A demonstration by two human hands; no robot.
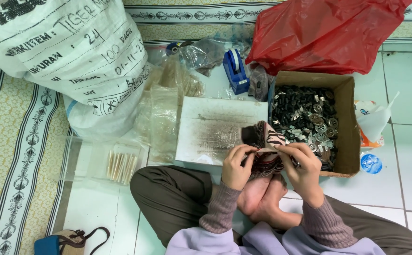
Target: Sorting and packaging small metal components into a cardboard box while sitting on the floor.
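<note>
Home floor workspace: tiled floor [399, 189], patterned mat [17, 141], box of metal parts [347, 123].

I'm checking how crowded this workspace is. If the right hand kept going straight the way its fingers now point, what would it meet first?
The right hand points up-left, pinching the striped fabric piece. Past it, it would likely meet the left hand, then the white board; depth is unclear.

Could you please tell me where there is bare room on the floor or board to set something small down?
The white board's left half is bare. Open white tile lies right of the cardboard box of metal parts, and lower left below the clear plastic tray. It is crowded behind the board: blue tape dispenser, clear bags, red plastic bag.
</note>
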